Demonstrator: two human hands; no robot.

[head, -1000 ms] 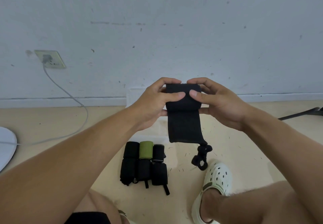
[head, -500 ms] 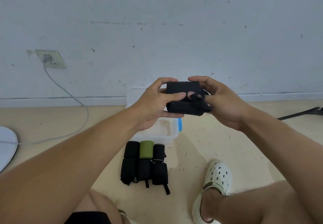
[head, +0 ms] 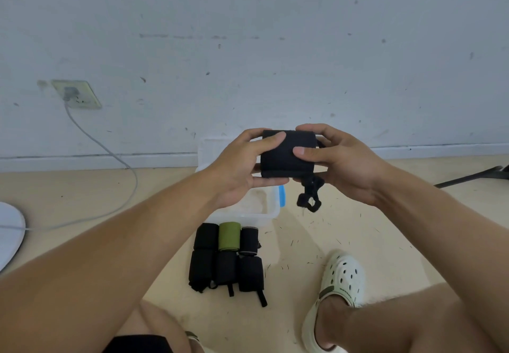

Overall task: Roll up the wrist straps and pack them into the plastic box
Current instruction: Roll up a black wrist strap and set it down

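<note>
I hold a rolled black wrist strap (head: 286, 157) in the air in front of me. My left hand (head: 239, 165) grips its left end and my right hand (head: 338, 160) grips its right end, thumbs on the front face. A black thumb loop (head: 309, 195) dangles from its lower right corner. Below my hands stands the clear plastic box (head: 271, 211), partly hidden by my left hand. In front of the box, several rolled straps (head: 227, 259) lie on the floor in two rows, black ones and one green roll (head: 229, 235).
My foot in a white clog (head: 334, 295) rests on the beige floor at the right. A wall socket (head: 75, 93) with a grey cable (head: 129, 171) is at the left. A white round object (head: 8, 231) lies at the far left. A dark bar (head: 473, 176) lies at the right.
The hanging tail of the strap has been rolled up into the roll. The thumb loop, tucked under my right fingers half a second ago, now hangs free below the roll.
</note>
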